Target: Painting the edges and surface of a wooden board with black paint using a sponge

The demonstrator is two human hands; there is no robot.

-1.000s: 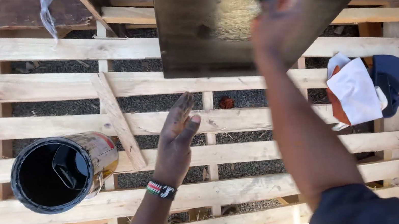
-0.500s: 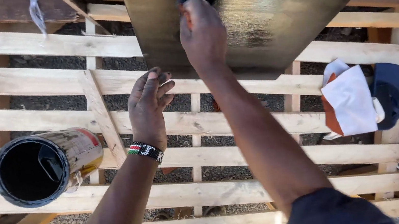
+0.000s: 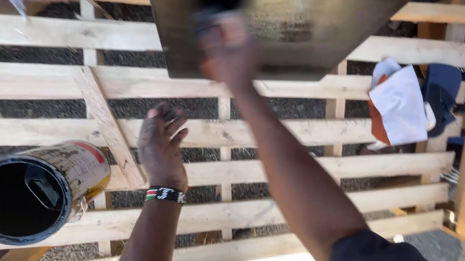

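Over a slatted pale wooden frame (image 3: 304, 127), the right hand (image 3: 228, 50), blurred, presses something dark, grip unclear, onto a dark-stained board (image 3: 318, 5); the left hand (image 3: 161, 146) hovers loosely curled, empty, beside an open black-rimmed tin can (image 3: 31, 193).

Head camera looks steeply down, close above the wooden slats (image 3: 197, 132).

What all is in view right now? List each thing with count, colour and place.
dark stained wooden board: one, dark brown, top centre, on the slats
pale wooden slat frame: one, light wood, across the view
open round paint can: one, black inside, lower left on the slats
pile of cloths: one pile, white, orange and blue, right
grey gravel ground: below the slats
beaded wristband: one, on left wrist
left hand: open, over the slats
right hand: blurred, on the board; grip unclear
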